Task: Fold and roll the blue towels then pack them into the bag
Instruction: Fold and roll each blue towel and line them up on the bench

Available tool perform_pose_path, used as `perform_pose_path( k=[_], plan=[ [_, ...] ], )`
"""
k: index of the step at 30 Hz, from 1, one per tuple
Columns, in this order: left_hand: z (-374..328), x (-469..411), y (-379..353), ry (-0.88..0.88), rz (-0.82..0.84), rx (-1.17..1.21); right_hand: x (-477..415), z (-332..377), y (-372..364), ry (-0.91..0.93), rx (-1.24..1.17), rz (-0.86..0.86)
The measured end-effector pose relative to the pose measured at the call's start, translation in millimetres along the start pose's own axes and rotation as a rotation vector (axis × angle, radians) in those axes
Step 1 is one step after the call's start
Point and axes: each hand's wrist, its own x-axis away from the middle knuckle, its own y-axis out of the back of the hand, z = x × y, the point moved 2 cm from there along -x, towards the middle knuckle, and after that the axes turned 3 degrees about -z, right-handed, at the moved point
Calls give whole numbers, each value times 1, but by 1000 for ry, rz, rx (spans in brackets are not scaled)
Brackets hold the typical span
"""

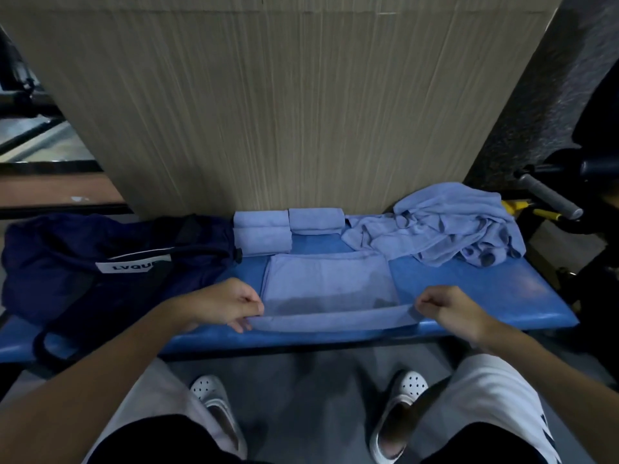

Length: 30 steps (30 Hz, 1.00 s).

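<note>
Left hand and right hand pinch near corners of folded blue towel, tabletop 6 o'clock; best rolled tight, edges level, toward 12 o'clock.

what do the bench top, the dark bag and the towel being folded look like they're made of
Folded towel: soft matte cloth, maybe microfibre or terry; it creases and sags at the lifted edge. Bench top: smooth blue vinyl or plastic, by its faint sheen and rounded edge. Bag: thin navy fabric, likely nylon; it slumps in wrinkles.

A blue bench fronts a wood-grain panel (grey-handled bar at right), white clogs below.
</note>
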Motion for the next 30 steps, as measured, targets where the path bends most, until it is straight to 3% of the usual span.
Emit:
perform_pose_path(
  k=[8, 13, 17, 24, 28, 30],
  plan=[
    [14, -37, -9, -70, 5, -210, -14, -3, -14, -54, 123, 207],
    [24, -69, -26, -273, -191, -181, -34, -8, -31, -1, 124, 172],
    [29, -92, -36, -291, -206, -285, -54, -8, -55, 47, 158, 180],
    [37, -107, -37, -318, -343, -529, -66, -15, -66, 280, 710, 108],
    [33, -108, -42, -428, -408, -505, -60, -12, -61, 447, 791, 45],
    [30, -113, -46, -445, -441, -452, -66, -15, -62, 425, 770, 60]
  ],
)
